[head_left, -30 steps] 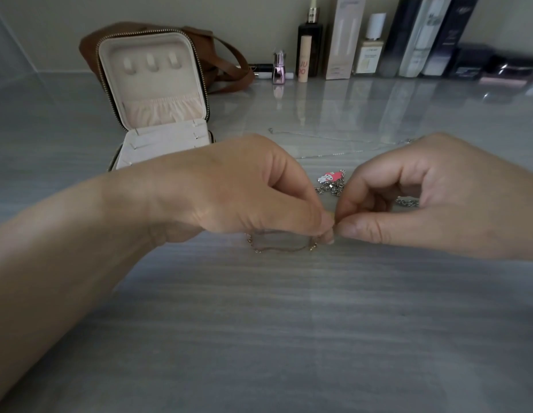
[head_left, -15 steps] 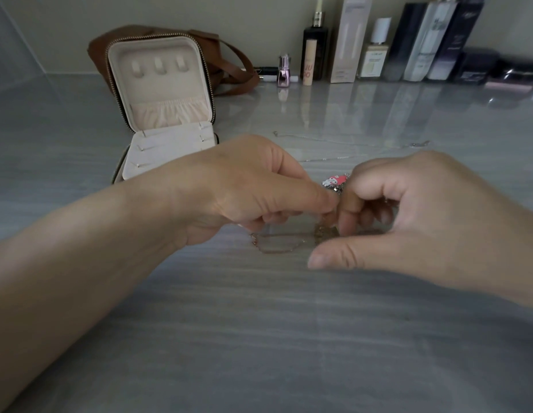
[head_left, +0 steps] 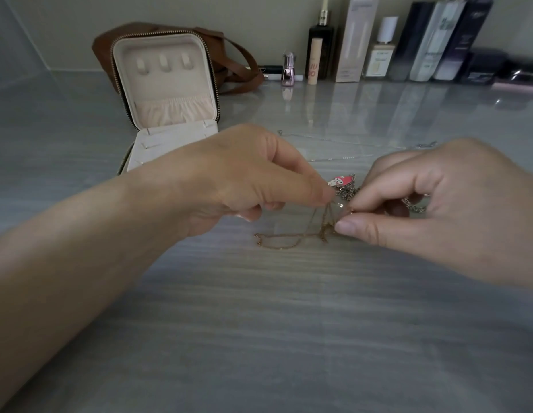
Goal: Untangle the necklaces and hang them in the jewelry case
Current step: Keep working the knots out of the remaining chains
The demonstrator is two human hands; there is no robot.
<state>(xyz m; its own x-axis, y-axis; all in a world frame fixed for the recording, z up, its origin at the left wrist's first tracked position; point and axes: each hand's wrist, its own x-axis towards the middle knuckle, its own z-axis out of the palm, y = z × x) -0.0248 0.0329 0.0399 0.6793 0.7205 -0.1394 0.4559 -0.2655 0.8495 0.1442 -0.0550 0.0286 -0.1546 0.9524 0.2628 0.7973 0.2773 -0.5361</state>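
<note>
Head view: since half a second ago the two hands have drawn a little apart, and the right thumb, which then lay stretched out, now meets the forefinger. The left hand point(head_left: 238, 177) pinches a strand of the rose-gold necklace point(head_left: 277, 239) between thumb and forefinger and holds it above the table point(head_left: 259, 338). The right hand point(head_left: 432, 210) pinches the same chain just beside it, lower down. Thin strands now rise from the table to both sets of fingertips, while the rest of the chain lies in a loop on the surface below the left hand.

Where the strands cross by the right thumb is too fine and blurred to read. The silver chain with a pink charm point(head_left: 341, 180) lies just behind the fingertips and runs out of sight behind the right hand. A thin silver necklace point(head_left: 333, 139) lies farther back. The left wrist covers part of the lower tray of the open jewelry case point(head_left: 166, 84). Both forearms are cut off by the frame.

The case stands at the back left, against a brown bag point(head_left: 238, 67). Bottles and boxes point(head_left: 357, 40) line the back wall. Wide table surface lies toward the person.
</note>
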